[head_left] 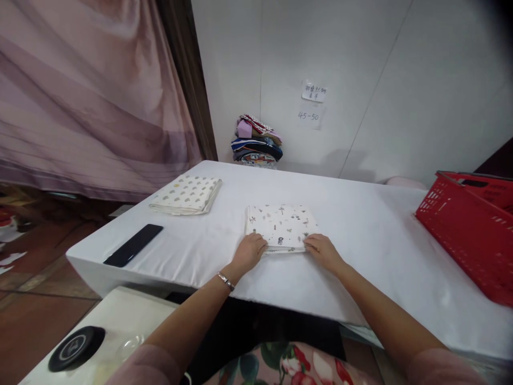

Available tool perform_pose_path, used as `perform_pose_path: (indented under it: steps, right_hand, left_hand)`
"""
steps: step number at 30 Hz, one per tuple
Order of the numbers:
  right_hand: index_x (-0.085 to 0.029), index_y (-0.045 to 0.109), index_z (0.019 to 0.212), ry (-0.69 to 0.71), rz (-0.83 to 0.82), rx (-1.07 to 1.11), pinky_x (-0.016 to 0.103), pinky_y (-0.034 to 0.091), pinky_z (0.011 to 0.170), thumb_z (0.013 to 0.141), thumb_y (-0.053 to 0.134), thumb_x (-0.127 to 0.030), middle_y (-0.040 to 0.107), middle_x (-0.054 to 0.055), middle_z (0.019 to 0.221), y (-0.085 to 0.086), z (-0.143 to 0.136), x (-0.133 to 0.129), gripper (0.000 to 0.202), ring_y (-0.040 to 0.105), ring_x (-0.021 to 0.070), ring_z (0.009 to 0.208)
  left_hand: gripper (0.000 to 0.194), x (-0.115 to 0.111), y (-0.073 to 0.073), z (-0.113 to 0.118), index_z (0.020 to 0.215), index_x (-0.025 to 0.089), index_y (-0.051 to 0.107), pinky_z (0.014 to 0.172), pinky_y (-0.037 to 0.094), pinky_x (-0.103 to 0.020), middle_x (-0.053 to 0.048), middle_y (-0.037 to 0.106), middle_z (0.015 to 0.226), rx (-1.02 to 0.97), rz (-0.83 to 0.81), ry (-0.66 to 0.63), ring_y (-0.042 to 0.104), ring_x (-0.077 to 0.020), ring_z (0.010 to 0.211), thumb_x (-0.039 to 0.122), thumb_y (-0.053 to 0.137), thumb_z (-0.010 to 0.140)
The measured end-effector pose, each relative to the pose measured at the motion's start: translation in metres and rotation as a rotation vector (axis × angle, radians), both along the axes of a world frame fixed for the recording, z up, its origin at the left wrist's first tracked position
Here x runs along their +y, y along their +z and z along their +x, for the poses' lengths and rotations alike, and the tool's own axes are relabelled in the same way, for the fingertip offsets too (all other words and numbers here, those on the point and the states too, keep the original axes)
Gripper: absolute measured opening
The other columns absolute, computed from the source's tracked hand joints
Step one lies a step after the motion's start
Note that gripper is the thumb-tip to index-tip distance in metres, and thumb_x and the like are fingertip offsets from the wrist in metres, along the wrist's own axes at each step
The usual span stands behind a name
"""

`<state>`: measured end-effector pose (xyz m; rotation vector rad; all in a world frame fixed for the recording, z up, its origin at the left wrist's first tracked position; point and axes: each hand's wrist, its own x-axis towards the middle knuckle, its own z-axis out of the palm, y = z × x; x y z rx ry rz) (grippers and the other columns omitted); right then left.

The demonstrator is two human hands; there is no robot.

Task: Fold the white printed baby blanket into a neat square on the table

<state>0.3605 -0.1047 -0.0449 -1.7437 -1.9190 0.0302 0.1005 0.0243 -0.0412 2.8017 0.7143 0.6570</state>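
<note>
A folded white cloth (pixel 282 224) with small dark prints lies flat on the white-covered table (pixel 340 289) in front of me. My left hand (pixel 250 251) grips its near left corner, fingers closed over the edge. At the near right corner, my right hand (pixel 323 250) pinches the cloth between thumb and fingers. The layers show along the near edge between both hands. Another folded cloth (pixel 188 193), cream with grey-green shapes, rests farther off to the left, apart from both hands.
A black phone (pixel 134 245) lies near the table's left edge. To the right stands a red plastic basket (pixel 473 230). A stack of folded fabrics (pixel 258 141) sits beyond the far edge by the wall. Lower left, a black round object (pixel 76 348) rests on a pale surface.
</note>
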Motion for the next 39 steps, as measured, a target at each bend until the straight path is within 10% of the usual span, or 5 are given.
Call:
perform_pose_path:
  steps: [30,39]
  right_hand:
    - [-0.022,0.064,0.104,-0.061,0.084,-0.011,0.04,0.043,0.087,0.085,0.047,-0.026,0.063,0.007,0.105,-0.016,-0.004,-0.004,0.026,0.056,0.0215,0.096]
    - [-0.021,0.046,0.13,0.09,0.057,-0.109,0.049,0.029,0.104,0.088,0.041,-0.025,0.046,0.009,0.135,0.007,-0.058,0.011,0.042,0.035,0.0245,0.129]
  left_hand:
    - [0.021,-0.019,-0.001,-0.012,0.088,0.018,0.059,0.072,0.04,-0.035,-0.007,0.056,0.086,0.122,0.177,-0.013,0.048,-0.0196,0.082,0.009,0.04,0.085]
    - [0.017,-0.021,0.012,-0.011,0.076,0.018,0.059,0.074,0.041,-0.033,-0.005,0.055,0.079,0.038,0.046,-0.016,0.05,-0.0176,0.079,0.022,0.046,0.085]
